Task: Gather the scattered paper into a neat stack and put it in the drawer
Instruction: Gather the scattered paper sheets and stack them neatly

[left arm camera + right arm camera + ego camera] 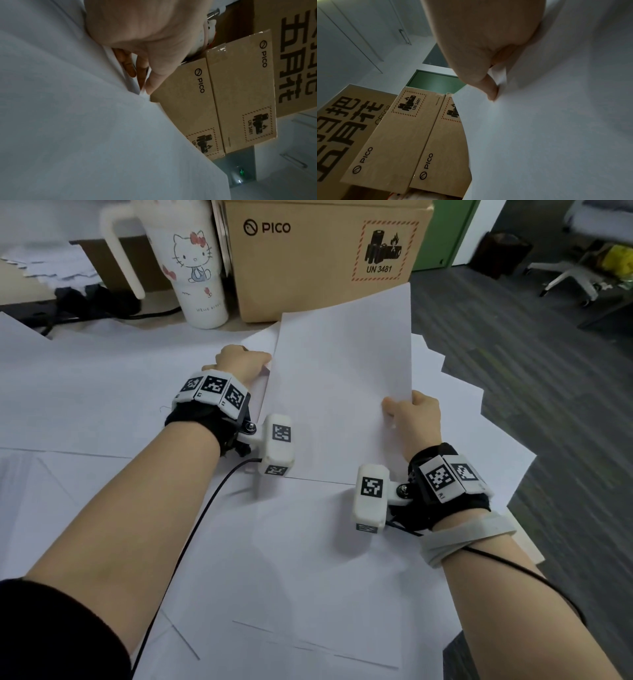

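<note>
At the centre of the head view, both hands are gripping one sheet (342, 378): the left hand (241, 361) is pinching its left edge, the right hand (416, 412) its right edge. Loose paper (274, 559) is covering the counter (239, 326) below.

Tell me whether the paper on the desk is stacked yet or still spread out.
Still spread out. Loose sheets fan across the desk with corners jutting past its right edge; the left hand and right hand hold only a few lifted sheets.
</note>
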Demonstrator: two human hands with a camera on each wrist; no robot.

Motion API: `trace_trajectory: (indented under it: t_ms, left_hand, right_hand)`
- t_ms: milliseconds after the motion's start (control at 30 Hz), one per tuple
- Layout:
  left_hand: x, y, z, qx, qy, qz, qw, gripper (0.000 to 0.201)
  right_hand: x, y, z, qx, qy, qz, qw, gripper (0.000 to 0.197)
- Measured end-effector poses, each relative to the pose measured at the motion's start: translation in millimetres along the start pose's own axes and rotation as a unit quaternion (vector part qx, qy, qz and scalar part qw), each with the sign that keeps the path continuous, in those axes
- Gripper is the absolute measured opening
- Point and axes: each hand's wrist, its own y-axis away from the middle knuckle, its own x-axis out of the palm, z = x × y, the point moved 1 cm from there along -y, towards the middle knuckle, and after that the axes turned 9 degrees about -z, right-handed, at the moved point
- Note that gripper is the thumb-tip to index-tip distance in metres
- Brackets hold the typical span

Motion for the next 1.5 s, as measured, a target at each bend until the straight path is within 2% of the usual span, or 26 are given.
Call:
trace_trajectory:
  t_ms: [67, 133, 200, 300, 433, 633, 733, 833, 900, 1033, 1133, 1233, 1333, 1500]
  left_hand:
    - [-4, 14, -2, 0.012, -0.037, 0.004, 0.999, 0.022]
    - [-8, 22, -3, 0.020, -0.027, -0.004, 0.999, 0.026]
    - [-10, 27, -3, 0.031, 0.014, 0.011, 0.999, 0.026]
    - [-14, 32, -1, 0.006, 0.112, 0.037, 0.993, 0.027]
    - [-24, 47, 6, 0.010, 0.140, 0.015, 0.990, 0.031]
    - [-47, 67, 32, -0.002, 0.238, -0.010, 0.971, 0.027]
    - [-65, 77, 51, -0.013, 0.261, -0.042, 0.964, 0.028]
    - [-88, 91, 74, -0.002, 0.229, -0.098, 0.969, 0.036]
    - [-104, 100, 92, 0.002, 0.209, -0.109, 0.972, 0.035]
    - [-131, 119, 117, 0.012, 0.161, -0.087, 0.983, 0.026]
    - [-150, 129, 128, 0.010, 0.119, -0.062, 0.991, 0.031]
    - [-165, 144, 133, 0.015, 0.076, -0.018, 0.997, 0.031]
    - [-174, 159, 138, -0.020, 0.040, 0.011, 0.999, 0.026]
    - [-179, 177, 147, -0.038, 0.034, 0.023, 0.998, 0.018]
  right_hand:
    - [-1, 1, 0, 0.004, -0.001, 0.006, 1.000, 0.019]
    - [-1, 2, 2, 0.007, -0.004, 0.016, 1.000, 0.004]
    - [-2, 4, 3, 0.020, -0.014, 0.024, 0.999, 0.014]
    - [-5, 10, 9, 0.035, -0.028, 0.026, 0.999, 0.032]
    - [-12, 25, 14, 0.055, -0.035, 0.043, 0.997, 0.030]
    - [-27, 55, 29, 0.046, -0.061, 0.056, 0.995, 0.026]
    - [-33, 71, 35, 0.038, -0.069, 0.064, 0.995, 0.025]
    - [-39, 90, 40, 0.015, -0.057, 0.087, 0.994, 0.020]
    - [-39, 103, 41, 0.004, -0.052, 0.106, 0.993, 0.021]
    - [-33, 122, 35, -0.012, 0.016, 0.143, 0.990, 0.020]
    - [-26, 134, 31, -0.032, 0.102, 0.176, 0.979, 0.022]
    - [-22, 147, 26, -0.049, 0.135, 0.188, 0.972, 0.027]
    - [-18, 156, 21, -0.071, 0.161, 0.183, 0.967, 0.029]
    - [-12, 171, 15, -0.094, 0.190, 0.180, 0.960, 0.012]
